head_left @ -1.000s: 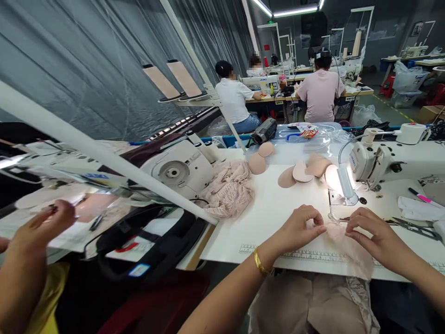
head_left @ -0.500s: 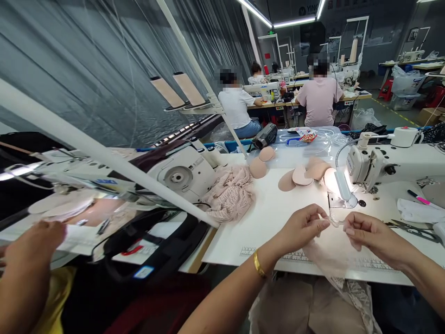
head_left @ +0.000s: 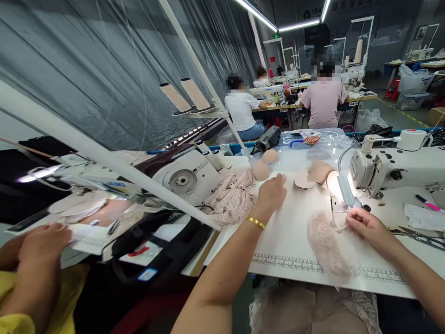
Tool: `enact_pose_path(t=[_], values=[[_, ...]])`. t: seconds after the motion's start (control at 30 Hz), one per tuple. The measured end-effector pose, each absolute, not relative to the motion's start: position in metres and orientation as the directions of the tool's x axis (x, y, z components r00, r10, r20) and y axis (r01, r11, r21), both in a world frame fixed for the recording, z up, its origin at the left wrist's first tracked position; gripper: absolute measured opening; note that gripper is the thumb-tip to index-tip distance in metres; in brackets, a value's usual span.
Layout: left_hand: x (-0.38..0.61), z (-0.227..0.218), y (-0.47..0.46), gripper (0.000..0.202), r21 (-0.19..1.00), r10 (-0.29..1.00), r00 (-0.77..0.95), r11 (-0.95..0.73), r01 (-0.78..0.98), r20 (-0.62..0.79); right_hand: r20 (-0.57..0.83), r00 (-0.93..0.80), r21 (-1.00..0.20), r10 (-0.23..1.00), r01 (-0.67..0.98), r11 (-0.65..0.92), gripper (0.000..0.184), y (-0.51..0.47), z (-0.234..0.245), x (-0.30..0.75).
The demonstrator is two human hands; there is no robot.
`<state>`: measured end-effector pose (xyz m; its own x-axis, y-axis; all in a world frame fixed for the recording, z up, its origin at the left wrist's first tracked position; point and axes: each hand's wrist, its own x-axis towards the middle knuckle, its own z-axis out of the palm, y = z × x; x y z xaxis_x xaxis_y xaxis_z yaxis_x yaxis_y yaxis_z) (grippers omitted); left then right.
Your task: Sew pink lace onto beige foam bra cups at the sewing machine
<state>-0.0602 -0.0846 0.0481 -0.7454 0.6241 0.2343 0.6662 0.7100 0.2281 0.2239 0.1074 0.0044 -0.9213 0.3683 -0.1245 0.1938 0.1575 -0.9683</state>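
Observation:
My left hand (head_left: 273,192) is over the white table, its fingers curled down. What lies under those fingers is hidden. Just beyond it are two round beige pads (head_left: 260,170), and to its right a stack of pale pads (head_left: 305,180). Close to the sewing machine's (head_left: 375,162) lit needle area, my right hand (head_left: 363,222) is closed in a pinch on the edge of a sheer beige lace fabric (head_left: 327,246). That fabric trails over the ruler strip to the table's front edge. More beige fabric (head_left: 309,308) rests on my lap.
A heap of beige lace (head_left: 232,197) sits at the table's left, beside a white thread stand pole (head_left: 167,199). Scissors (head_left: 420,236) and a pink-black pen (head_left: 427,202) lie on the right. At the left, a co-worker's hand (head_left: 45,241) rests at another machine.
My left hand has let go of the fabric and moved away and left across the table. My right hand keeps its pinch, and the lace now lies spread on the table. The view has shifted slightly.

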Motion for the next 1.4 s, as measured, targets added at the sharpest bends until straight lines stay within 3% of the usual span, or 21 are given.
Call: enact_pose_path(t=[0.13,0.2,0.3,0.4,0.47,0.57,0.63,0.73,0.83,0.93,1.07,1.2,1.27,1.33,1.4], values=[[-0.053,0.059,-0.106,0.022,0.243,0.546,-0.782,0.749,0.616,0.302,-0.137,-0.924,-0.963,0.356,0.208,0.169,0.048,0.106,0.007,0.223],[-0.048,0.056,-0.115,0.023,0.248,0.559,-0.716,0.688,0.682,0.418,-0.139,-0.927,-0.965,0.348,0.205,0.162,0.048,0.106,0.007,0.222],[-0.042,0.043,-0.128,0.022,0.142,0.680,-0.419,0.425,0.894,0.602,-0.134,-0.929,-0.969,0.346,0.196,0.151,0.049,0.106,0.006,0.223],[-0.038,0.029,-0.140,0.023,-0.010,0.786,-0.099,0.133,0.991,0.610,-0.128,-0.929,-0.969,0.347,0.191,0.155,0.049,0.106,0.006,0.223],[-0.033,0.029,-0.146,0.022,-0.009,0.743,-0.075,0.109,0.994,0.665,-0.129,-0.928,-0.968,0.349,0.194,0.157,0.048,0.106,0.007,0.223],[-0.015,0.043,-0.150,0.007,0.221,0.488,-0.321,0.252,0.942,0.812,-0.127,-0.926,-0.971,0.354,0.189,0.147,0.050,0.106,0.008,0.221],[0.005,0.057,-0.145,0.007,0.486,0.374,-0.543,0.242,0.840,0.752,-0.129,-0.923,-0.974,0.363,0.186,0.127,0.052,0.106,0.008,0.221],[0.040,0.068,-0.130,0.016,0.813,0.548,-0.723,0.125,0.568,0.420,-0.150,-0.915,-0.979,0.374,0.189,0.070,0.058,0.106,0.008,0.221],[0.065,0.059,-0.113,0.019,0.899,0.689,-0.688,0.121,0.420,0.228,-0.150,-0.921,-0.988,0.359,0.152,-0.023,0.067,0.107,0.008,0.223],[0.072,0.044,-0.103,0.015,0.863,0.714,-0.668,0.187,0.470,0.209,-0.120,-0.934,-0.992,0.338,0.128,0.002,0.065,0.105,0.008,0.225],[0.066,0.046,-0.098,0.010,0.676,0.818,-0.525,0.251,0.693,0.234,-0.040,-0.933,-0.974,0.358,0.116,0.195,0.052,0.097,0.012,0.228],[0.052,0.072,-0.083,0.051,0.559,0.976,-0.095,-0.032,0.828,0.197,0.099,-0.949,-0.903,0.298,0.040,0.428,0.037,0.085,0.027,0.236],[0.046,0.084,-0.073,0.039,0.581,0.996,0.050,-0.080,0.810,0.068,0.224,-0.929,-0.831,0.295,-0.024,0.556,0.027,0.079,0.038,0.242],[0.043,0.091,-0.069,0.017,0.562,0.999,0.049,-0.041,0.826,0.000,0.404,-0.855,-0.736,0.326,-0.091,0.671,0.016,0.075,0.047,0.246],[0.045,0.092,-0.072,0.007,0.457,0.994,-0.039,-0.012,0.889,0.101,0.575,-0.754,-0.633,0.317,-0.165,0.757,0.011,0.073,0.050,0.248]])
